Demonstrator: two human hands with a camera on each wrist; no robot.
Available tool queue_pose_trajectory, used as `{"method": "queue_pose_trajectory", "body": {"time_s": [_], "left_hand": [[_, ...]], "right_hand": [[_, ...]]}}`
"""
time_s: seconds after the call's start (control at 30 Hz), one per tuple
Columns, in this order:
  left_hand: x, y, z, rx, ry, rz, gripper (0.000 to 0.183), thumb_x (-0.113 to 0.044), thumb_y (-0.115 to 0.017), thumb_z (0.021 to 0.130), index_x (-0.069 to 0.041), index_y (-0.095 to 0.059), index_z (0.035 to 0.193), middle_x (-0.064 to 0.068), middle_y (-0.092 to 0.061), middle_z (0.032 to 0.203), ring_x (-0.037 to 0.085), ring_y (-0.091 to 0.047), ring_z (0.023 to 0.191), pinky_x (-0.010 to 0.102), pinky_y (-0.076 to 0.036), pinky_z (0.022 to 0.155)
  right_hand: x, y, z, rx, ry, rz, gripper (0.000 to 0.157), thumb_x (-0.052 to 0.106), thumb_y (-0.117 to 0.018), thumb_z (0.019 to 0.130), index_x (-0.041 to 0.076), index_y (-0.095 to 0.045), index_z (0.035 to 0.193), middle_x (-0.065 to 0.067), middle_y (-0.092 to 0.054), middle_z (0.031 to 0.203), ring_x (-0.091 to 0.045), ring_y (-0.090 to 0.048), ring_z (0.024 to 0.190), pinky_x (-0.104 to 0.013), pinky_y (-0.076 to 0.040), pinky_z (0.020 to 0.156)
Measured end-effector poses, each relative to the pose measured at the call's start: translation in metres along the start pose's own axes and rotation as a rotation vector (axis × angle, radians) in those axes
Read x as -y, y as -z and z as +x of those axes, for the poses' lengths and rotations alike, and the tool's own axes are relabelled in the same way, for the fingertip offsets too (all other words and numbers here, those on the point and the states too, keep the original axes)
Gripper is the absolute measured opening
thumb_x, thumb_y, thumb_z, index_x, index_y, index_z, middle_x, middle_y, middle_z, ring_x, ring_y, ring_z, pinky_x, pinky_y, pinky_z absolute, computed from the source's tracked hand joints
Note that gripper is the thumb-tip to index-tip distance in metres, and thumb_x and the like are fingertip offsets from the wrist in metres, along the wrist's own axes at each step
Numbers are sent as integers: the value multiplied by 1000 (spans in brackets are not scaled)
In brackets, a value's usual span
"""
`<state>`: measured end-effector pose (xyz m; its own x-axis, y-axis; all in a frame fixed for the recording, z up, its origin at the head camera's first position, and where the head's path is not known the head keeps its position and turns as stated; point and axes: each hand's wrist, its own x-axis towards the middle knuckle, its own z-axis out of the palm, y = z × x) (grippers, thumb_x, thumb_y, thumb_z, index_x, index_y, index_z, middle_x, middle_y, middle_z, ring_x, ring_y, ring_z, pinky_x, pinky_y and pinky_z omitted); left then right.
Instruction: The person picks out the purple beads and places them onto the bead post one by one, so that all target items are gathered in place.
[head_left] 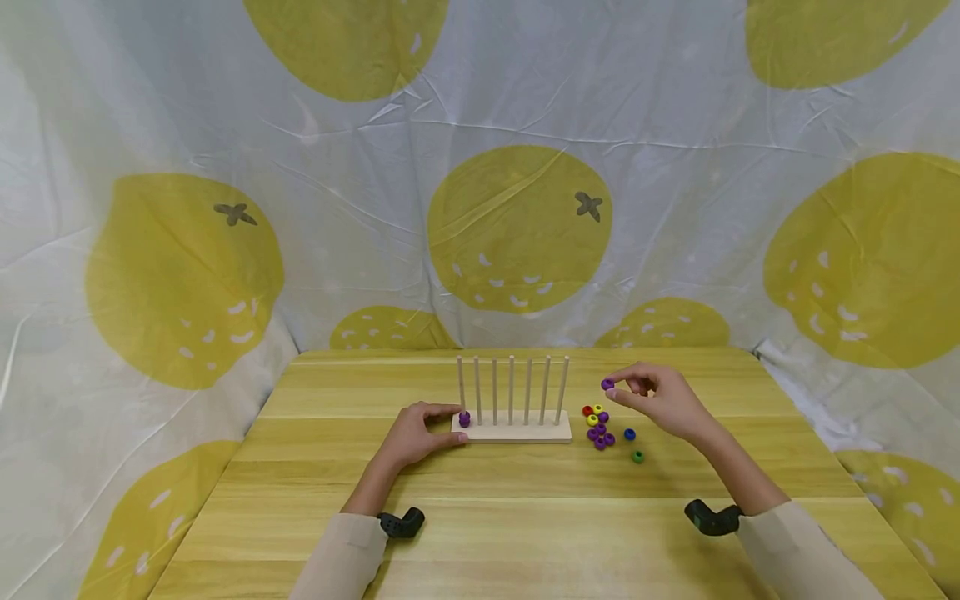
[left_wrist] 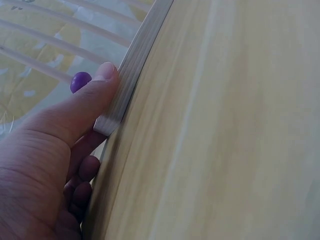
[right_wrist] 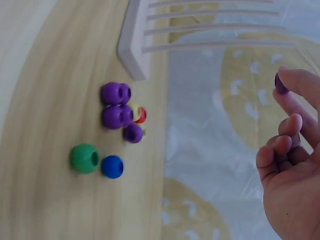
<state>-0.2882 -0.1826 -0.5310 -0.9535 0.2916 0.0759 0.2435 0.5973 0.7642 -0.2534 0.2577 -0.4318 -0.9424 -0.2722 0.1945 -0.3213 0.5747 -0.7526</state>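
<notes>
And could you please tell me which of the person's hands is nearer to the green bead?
Right. The right hand is raised close to the green bead, pinching a purple bead; the left hand is farther off, gripping the left end of the wooden peg base.

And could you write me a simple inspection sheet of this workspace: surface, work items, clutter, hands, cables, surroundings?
Surface: wood-grain table, light yellowish.
Work items: wooden peg stand with seven upright pegs; purple beading on the leftmost peg in the head view; loose beads in red, yellow, purple, blue and green to the stand's right.
Clutter: nothing seen.
Left hand: grips the stand's left end.
Right hand: pinches a purple bead above the table.
Cables: nothing seen.
Surroundings: pale cloth printed with large yellow fruit; black device at each wrist.
</notes>
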Motion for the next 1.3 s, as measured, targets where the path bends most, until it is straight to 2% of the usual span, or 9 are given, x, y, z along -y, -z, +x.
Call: {"method": "queue_pose_trajectory", "body": {"time_s": [0.47, 0.77, 1.1, 1.3], "left_hand": [[0, 1, 0, 4, 2, 17, 54, -52, -89, 77, -37, -74, 126, -7, -70, 134, 25, -59, 131, 49, -47, 112], [0, 2, 0, 5, 2, 7, 54, -52, -89, 77, -37, -74, 127, -7, -69, 135, 27, -59, 132, 50, -46, 112], [1, 0, -1, -2, 5, 7, 55, -54, -89, 76, -38, -74, 126, -7, -69, 134, 26, -58, 132, 51, -46, 112], [0, 0, -2, 1, 0, 18, 56, -56, -88, 76, -38, -73, 127, -8, -69, 134, 26, -57, 134, 51, -45, 114]], "right_hand": [[39, -7, 24, -8, 64, -1, 26, 39, -75, 96, 23, -77, 116, -3, -50, 78, -18, -43, 68, -30, -35, 58], [60, -16, 38, -9, 120, 35, 24, 36, -75, 96, 23, -77, 116, -3, -49, 78, -18, -41, 66, -30, -35, 56], [94, -31, 57, 17, 154, 18, 25, 44, -74, 95, 29, -78, 114, -1, -54, 81, -22, -44, 71, -31, -36, 60], [107, -43, 69, 39, 181, 14, 25, 42, -73, 96, 26, -78, 115, -2, -54, 78, -21, -42, 67, -32, -35, 61]]}}
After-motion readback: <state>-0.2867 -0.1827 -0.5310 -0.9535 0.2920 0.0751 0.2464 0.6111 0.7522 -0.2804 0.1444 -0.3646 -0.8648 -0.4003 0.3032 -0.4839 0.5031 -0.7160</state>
